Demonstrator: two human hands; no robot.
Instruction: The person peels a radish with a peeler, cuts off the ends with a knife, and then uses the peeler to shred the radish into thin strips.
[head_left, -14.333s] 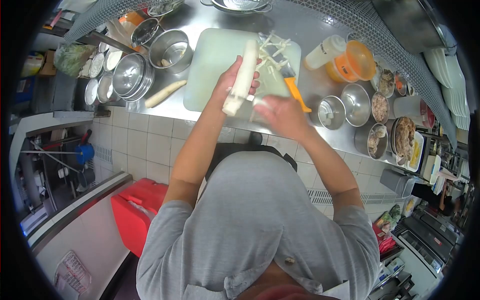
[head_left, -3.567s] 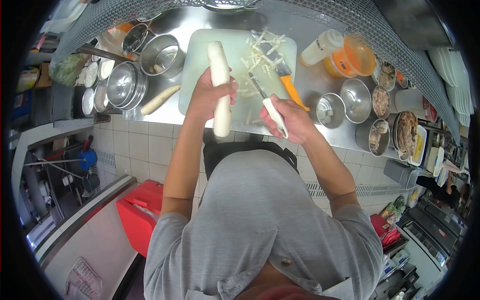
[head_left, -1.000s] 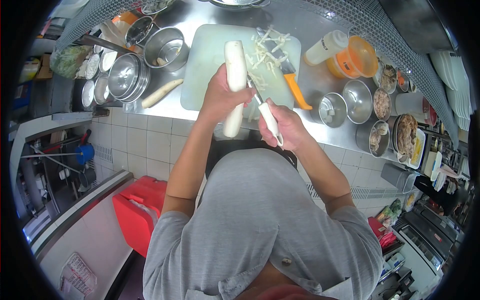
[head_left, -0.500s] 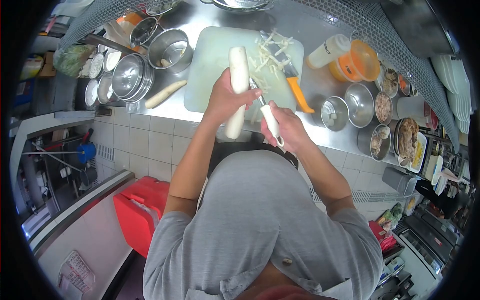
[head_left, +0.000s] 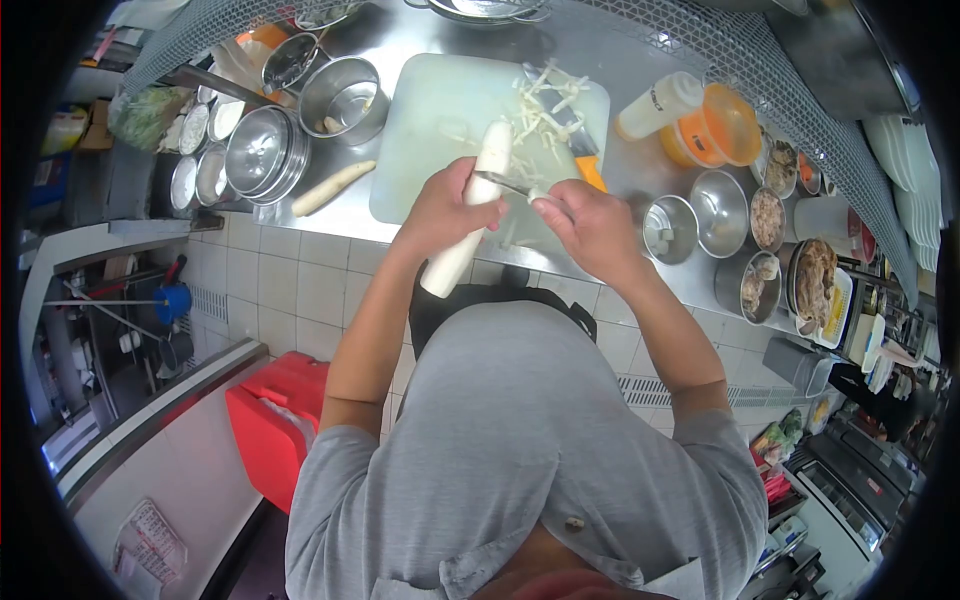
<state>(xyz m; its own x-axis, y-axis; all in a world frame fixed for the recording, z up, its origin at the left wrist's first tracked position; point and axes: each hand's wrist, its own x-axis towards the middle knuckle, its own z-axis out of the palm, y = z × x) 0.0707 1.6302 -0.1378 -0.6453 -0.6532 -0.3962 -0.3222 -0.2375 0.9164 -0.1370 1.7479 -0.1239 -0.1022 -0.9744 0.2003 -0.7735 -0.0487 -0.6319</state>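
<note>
My left hand [head_left: 447, 212] is closed round the middle of a long white daikon radish [head_left: 452, 264], which slants over the front edge of the counter. In my right hand [head_left: 600, 228] is a peeler [head_left: 507, 183] with a white handle; its metal blade lies against the upper part of the radish. Beneath is a pale cutting board [head_left: 418, 125], strewn with thin white peelings [head_left: 560, 95] on its right side. Among them rests a knife with an orange handle [head_left: 590, 172], partly hidden by my right hand.
A slim tan-white root [head_left: 335, 188] lies left of the board, near steel bowls [head_left: 256, 150] and a pot [head_left: 343, 100]. To the right stand a squeeze bottle [head_left: 660, 105], an orange tub [head_left: 728, 125] and several metal containers [head_left: 720, 210] with food in some. A red bin [head_left: 275, 420] sits on the floor.
My right hand has risen and brought the peeler blade across onto the radish. The radish has tilted, its lower end swinging left, and my left hand has dropped slightly.
</note>
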